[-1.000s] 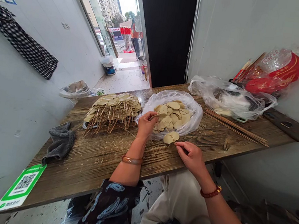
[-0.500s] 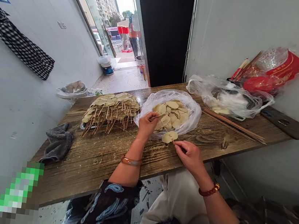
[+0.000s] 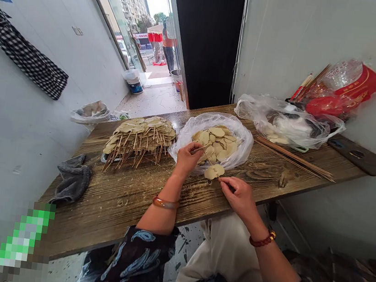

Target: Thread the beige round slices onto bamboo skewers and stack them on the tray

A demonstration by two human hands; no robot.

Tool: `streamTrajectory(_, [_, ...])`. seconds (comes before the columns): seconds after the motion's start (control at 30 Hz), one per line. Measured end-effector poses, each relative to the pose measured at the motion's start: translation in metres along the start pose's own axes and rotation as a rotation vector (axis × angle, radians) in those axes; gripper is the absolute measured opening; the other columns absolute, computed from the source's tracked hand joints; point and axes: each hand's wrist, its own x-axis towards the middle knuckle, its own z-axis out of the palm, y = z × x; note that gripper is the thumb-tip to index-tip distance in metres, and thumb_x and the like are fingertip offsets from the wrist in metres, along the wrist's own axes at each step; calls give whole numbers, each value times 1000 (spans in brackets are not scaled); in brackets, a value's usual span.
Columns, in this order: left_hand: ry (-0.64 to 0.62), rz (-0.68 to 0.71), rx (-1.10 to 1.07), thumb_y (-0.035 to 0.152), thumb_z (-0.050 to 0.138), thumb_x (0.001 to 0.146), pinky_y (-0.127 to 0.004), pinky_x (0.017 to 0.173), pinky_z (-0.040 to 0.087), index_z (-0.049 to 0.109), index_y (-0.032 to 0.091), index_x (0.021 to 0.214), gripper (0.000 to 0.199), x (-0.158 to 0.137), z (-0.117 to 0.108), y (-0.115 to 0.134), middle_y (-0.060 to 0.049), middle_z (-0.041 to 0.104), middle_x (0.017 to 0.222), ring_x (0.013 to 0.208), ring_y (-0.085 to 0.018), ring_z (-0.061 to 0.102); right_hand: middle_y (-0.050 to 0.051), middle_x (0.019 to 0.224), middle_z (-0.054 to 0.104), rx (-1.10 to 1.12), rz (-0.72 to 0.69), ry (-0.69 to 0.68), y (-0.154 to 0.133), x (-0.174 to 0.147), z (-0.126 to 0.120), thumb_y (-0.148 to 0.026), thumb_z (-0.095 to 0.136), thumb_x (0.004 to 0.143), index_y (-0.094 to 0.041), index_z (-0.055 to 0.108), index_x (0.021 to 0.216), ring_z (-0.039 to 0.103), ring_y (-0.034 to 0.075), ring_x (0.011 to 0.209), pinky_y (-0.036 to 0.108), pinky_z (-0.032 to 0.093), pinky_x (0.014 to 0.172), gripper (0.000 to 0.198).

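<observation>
My right hand point(image 3: 237, 194) pinches the lower end of a thin wooden skewer point(image 3: 218, 178). Thin pale-yellow round slices, like potato, are threaded on it point(image 3: 214, 172), and its bare tip points up and left. Over the left part of a clear plastic bag point(image 3: 182, 133), my left hand point(image 3: 187, 157) is closed on one thin slice point(image 3: 201, 148), seen nearly edge-on and partly hidden by the fingers. Loose slices point(image 3: 221, 141) fill the open bag. Left of it, a heap of skewered slices point(image 3: 142, 132) lies with sticks toward me, on a tray mostly covered.
Bare skewers point(image 3: 293, 157) lie right of the bag on the wooden table point(image 3: 151, 205). Behind them sits another plastic bag point(image 3: 290, 122), with a dark phone point(image 3: 359, 154) at the right edge. A grey cloth point(image 3: 72, 179) rests at the left edge. Beyond is an open doorway.
My left hand has shifted slightly right, bringing its slice a little nearer the skewer tip. The right hand and the skewer have hardly moved.
</observation>
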Motion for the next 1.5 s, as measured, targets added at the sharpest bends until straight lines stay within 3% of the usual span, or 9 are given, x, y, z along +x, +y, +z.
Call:
streamTrajectory(0.5, [10, -239, -367, 26, 76, 55, -19, 49, 38, 64, 15, 78, 27, 2, -2, -9, 3, 59, 62, 50, -7, 51, 6, 90, 73, 46, -34, -2, -4, -3, -4, -25, 52, 88, -23, 71, 93, 68, 20, 83, 32, 53, 76, 20])
streamTrajectory(0.9, [-15, -365, -521, 32, 81, 51, -19, 48, 42, 61, 15, 78, 37, 2, -6, -6, 2, 62, 63, 51, -7, 56, 5, 87, 72, 73, -35, -17, -5, -3, -5, -24, 52, 88, -23, 71, 94, 67, 18, 80, 30, 52, 73, 19])
streamTrajectory(1.27, [-41, -402, -572, 28, 82, 49, -18, 47, 42, 59, 15, 78, 39, 0, -5, -4, 3, 60, 61, 49, -7, 55, 5, 90, 73, 59, -35, -5, -4, -4, -4, -24, 53, 88, -22, 71, 96, 67, 19, 84, 31, 51, 77, 20])
streamTrajectory(1.5, [-63, -353, -519, 31, 82, 51, -19, 48, 42, 61, 14, 79, 39, -2, -1, -2, 2, 63, 65, 51, -8, 57, 5, 92, 73, 34, -29, 12, -2, -4, -3, -25, 53, 88, -23, 71, 96, 67, 20, 86, 32, 51, 78, 20])
